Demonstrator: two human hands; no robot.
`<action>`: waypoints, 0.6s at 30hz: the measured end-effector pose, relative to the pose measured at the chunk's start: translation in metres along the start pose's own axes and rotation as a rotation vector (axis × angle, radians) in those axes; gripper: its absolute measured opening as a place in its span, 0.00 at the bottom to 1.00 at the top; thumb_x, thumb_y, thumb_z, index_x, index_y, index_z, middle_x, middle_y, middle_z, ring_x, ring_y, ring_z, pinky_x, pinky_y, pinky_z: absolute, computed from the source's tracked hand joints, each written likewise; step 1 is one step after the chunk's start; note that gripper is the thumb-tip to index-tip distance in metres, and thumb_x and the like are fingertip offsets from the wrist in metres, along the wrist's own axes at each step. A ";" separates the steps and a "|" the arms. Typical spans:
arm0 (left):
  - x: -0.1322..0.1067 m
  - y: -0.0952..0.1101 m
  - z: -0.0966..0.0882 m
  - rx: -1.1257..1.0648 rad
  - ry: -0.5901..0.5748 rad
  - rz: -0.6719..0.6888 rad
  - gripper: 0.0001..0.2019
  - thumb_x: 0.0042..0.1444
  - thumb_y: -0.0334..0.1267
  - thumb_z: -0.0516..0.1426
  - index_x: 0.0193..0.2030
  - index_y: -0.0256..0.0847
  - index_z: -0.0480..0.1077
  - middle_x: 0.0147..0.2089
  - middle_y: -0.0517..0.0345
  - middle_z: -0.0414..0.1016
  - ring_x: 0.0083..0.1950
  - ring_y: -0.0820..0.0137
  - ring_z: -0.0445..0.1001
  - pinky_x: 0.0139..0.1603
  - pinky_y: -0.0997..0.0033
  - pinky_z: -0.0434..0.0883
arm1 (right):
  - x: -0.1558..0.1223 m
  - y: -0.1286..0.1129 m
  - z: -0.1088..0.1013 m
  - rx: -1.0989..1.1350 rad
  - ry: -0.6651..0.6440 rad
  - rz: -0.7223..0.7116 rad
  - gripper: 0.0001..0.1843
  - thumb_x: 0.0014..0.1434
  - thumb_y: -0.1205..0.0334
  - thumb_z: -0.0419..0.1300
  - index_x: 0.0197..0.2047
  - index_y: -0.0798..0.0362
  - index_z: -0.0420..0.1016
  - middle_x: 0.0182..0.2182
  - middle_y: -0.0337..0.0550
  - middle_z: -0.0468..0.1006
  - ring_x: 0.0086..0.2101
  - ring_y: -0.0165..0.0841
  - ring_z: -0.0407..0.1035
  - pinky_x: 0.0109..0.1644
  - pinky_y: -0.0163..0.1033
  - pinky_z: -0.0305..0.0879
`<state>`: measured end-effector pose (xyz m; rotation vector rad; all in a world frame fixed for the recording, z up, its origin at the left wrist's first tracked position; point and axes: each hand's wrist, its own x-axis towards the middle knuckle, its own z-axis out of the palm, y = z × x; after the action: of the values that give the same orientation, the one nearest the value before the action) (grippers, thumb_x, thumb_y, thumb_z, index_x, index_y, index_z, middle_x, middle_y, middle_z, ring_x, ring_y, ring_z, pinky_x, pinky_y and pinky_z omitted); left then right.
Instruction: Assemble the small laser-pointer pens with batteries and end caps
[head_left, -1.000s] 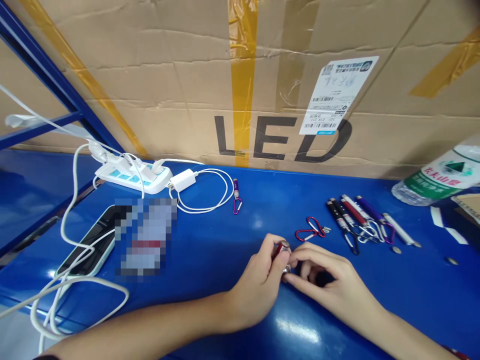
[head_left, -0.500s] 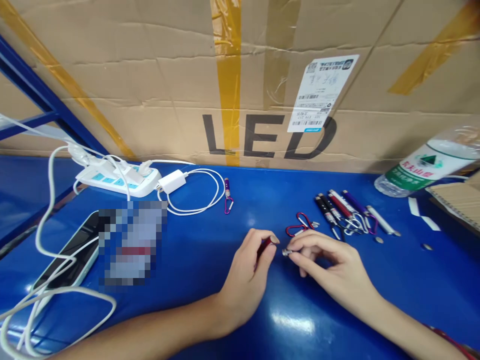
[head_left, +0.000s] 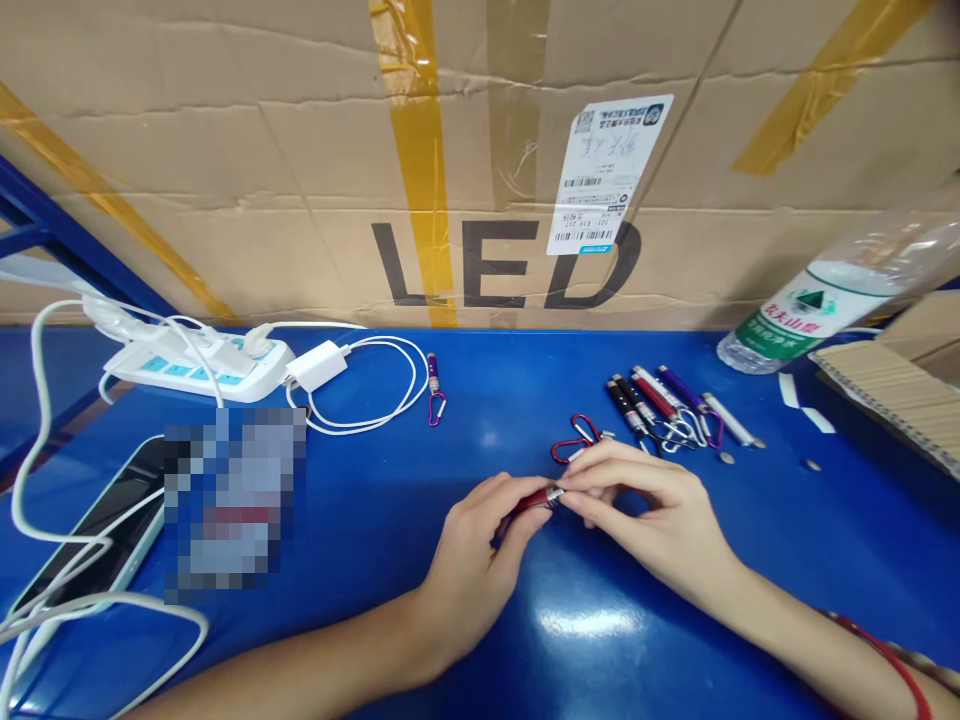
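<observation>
My left hand [head_left: 471, 565] is closed around a small dark-red keychain flashlight tube [head_left: 531, 499], its end pointing right. At that end, the fingertips of my right hand [head_left: 656, 505] pinch a small silver end cap [head_left: 555, 494], which meets the tube's mouth. How far the cap sits in the tube I cannot tell. Just behind my right hand lie red carabiner clips [head_left: 581, 432], partly covered by the fingers. Farther back, several keychain flashlights [head_left: 654, 392] in black, red, blue and silver lie side by side, with small round button cells [head_left: 725, 458] near them.
A purple keychain light [head_left: 433, 372] lies beside a white charger cable [head_left: 375, 428]. On the left are a power strip [head_left: 202, 370], a phone [head_left: 97, 530] and a blurred-out item [head_left: 236, 500]. A water bottle [head_left: 795, 315] leans at right near a cardboard box [head_left: 892, 395]. A large carton [head_left: 300, 200] stands behind.
My hands have come together, bringing the silver cap from a small gap to the red tube's end. The whole view has shifted slightly, so the table items appear farther left.
</observation>
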<state>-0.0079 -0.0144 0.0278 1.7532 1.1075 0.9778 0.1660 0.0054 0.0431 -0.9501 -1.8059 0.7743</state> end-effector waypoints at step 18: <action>-0.002 0.002 -0.002 0.018 -0.048 0.029 0.12 0.63 0.32 0.46 0.46 0.40 0.69 0.37 0.56 0.73 0.36 0.69 0.70 0.41 0.71 0.67 | 0.002 0.002 -0.008 -0.063 -0.110 -0.215 0.09 0.54 0.71 0.62 0.35 0.48 0.79 0.33 0.41 0.76 0.31 0.30 0.73 0.33 0.34 0.73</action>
<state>-0.0095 -0.0160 0.0299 1.8022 1.0661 0.9415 0.1728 0.0093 0.0454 -0.7491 -2.0003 0.6489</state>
